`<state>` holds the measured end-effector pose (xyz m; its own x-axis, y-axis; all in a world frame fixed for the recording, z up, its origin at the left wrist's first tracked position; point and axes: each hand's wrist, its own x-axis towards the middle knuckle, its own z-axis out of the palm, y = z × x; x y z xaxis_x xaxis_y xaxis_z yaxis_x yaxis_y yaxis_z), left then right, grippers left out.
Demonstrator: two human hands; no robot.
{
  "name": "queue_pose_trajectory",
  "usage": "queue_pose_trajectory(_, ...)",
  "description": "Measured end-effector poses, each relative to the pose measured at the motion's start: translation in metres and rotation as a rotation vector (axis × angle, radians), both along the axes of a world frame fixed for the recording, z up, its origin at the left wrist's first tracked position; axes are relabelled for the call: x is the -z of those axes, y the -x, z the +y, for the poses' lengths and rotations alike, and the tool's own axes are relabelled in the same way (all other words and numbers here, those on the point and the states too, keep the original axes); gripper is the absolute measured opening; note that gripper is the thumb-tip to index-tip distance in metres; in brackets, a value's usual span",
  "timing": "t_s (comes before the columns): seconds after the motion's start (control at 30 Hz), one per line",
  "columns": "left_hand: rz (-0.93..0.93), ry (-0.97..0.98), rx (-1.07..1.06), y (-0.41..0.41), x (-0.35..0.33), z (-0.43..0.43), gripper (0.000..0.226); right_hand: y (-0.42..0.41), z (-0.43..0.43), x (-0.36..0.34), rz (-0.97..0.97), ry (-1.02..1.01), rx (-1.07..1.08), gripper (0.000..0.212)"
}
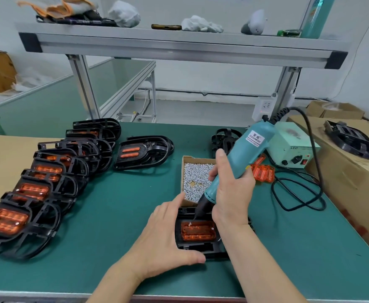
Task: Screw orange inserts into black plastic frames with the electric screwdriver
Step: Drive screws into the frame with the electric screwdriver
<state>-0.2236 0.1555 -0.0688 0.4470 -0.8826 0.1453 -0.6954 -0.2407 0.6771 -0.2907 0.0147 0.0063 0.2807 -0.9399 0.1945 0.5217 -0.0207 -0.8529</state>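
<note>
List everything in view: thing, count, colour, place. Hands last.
black plastic frame with orange insert: one, front centre, under the bit
teal electric screwdriver: one, tilted over that frame
cardboard box of silver screws: one, behind the frame
black frames with orange inserts: overlapping row, count unclear, left
loose orange inserts: small pile, right of the screw box
pale green power box: one, right rear
black cable: one, looped on the green mat
cardboard boxes: several, tan, far right
left hand: steadies the frame's left edge
right hand: grips the screwdriver

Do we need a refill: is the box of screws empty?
No, the cardboard box holds a thick heap of small silver screws, with only a little bare patch.
</note>
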Motion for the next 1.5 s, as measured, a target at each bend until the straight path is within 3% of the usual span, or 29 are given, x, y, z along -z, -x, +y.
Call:
queue_pose_trajectory(0.4,-0.015,0.031,-0.010,0.002,-0.001,0.001,0.132,-0.005,0.022,-0.001,0.026,0.113,-0.066,0.017)
queue_pose_trajectory(0.63,-0.023,0.041,-0.002,0.000,0.001,0.001,0.132,-0.006,0.027,-0.002,0.017,0.129,-0.100,0.030)
queue_pose_trajectory(1.2,0.046,0.055,-0.039,-0.001,0.007,-0.001,0.140,-0.015,0.028,0.007,0.099,0.159,-0.122,0.018)
queue_pose_trajectory(1.4,0.050,0.045,-0.048,-0.001,0.009,-0.001,0.140,-0.012,0.027,0.007,0.077,0.137,-0.126,0.027)
queue_pose_trajectory(1.5,0.035,0.040,-0.044,-0.002,0.008,-0.002,0.140,-0.007,0.027,0.008,0.125,0.220,-0.108,0.017)
